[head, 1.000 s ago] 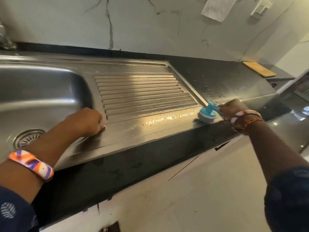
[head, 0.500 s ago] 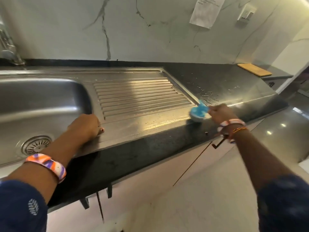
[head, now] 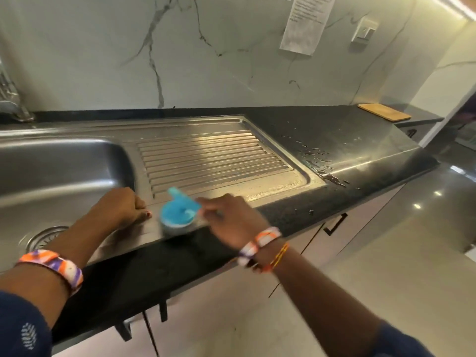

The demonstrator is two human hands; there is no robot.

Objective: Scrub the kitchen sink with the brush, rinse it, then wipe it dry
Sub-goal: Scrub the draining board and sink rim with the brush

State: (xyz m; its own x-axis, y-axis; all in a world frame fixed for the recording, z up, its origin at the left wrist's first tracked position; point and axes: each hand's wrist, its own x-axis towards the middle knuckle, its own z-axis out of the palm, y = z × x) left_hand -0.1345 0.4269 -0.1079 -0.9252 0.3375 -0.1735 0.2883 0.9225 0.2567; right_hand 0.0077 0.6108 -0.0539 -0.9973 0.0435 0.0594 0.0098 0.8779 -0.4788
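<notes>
The stainless steel sink has a deep basin on the left and a ribbed drainboard on the right. My right hand grips the handle of a round blue brush, whose head presses on the sink's flat front rim near the counter edge. My left hand, fingers curled, rests on the rim at the basin's front right corner, just left of the brush. The round drain shows in the basin floor beside my left forearm.
Black stone counter runs right of the sink, with water drops near the drainboard. A wooden board lies at the far right end. The tap base stands at the back left. A paper sheet and a switch hang on the marble wall.
My right hand has swept the brush left along the front rim, from the drainboard's right corner to beside my left hand. The left hand has stayed in place. The view tilted upward.
</notes>
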